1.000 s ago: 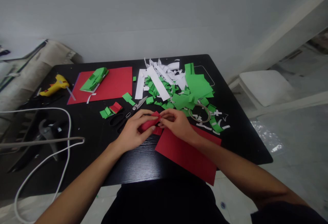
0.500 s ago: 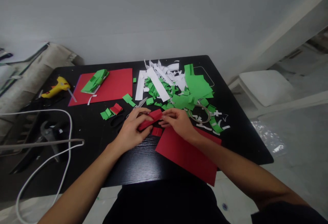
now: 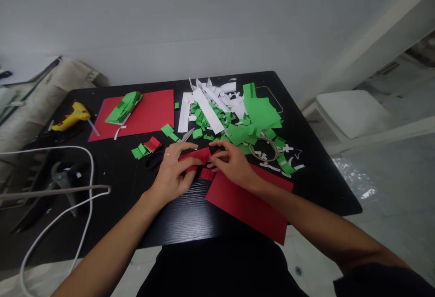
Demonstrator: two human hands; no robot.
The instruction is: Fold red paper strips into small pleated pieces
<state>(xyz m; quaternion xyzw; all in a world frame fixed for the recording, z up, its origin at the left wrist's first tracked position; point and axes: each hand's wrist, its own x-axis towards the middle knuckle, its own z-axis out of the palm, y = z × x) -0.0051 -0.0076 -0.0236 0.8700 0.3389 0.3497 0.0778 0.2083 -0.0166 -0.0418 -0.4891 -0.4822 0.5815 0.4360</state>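
A folded red paper strip (image 3: 200, 154) lies between my two hands, low over the black table. My left hand (image 3: 175, 170) has its fingers over the strip's left part, thumb on the near side, gripping it. At the strip's right end, my right hand (image 3: 234, 163) pinches the paper with thumb and fingers; the fingertips partly hide that end. Just below sits a small folded red paper piece (image 3: 207, 174). Under my right wrist rests a red paper sheet (image 3: 248, 206). Scissors (image 3: 152, 160) lie beside my left hand, partly covered by it.
Green paper scraps (image 3: 261, 111) and white paper strips (image 3: 209, 111) are heaped at the back. A tape roll (image 3: 263, 149) lies right. On the left are a yellow glue gun (image 3: 72, 116), a red sheet (image 3: 156, 113) bearing a green paper bundle (image 3: 125, 108), pliers (image 3: 63, 181) and a white cable (image 3: 91, 174).
The red strip has turned flatter and its face now shows more toward me. My left fingers have spread further along it, and my right fingers have shifted slightly left at its end.
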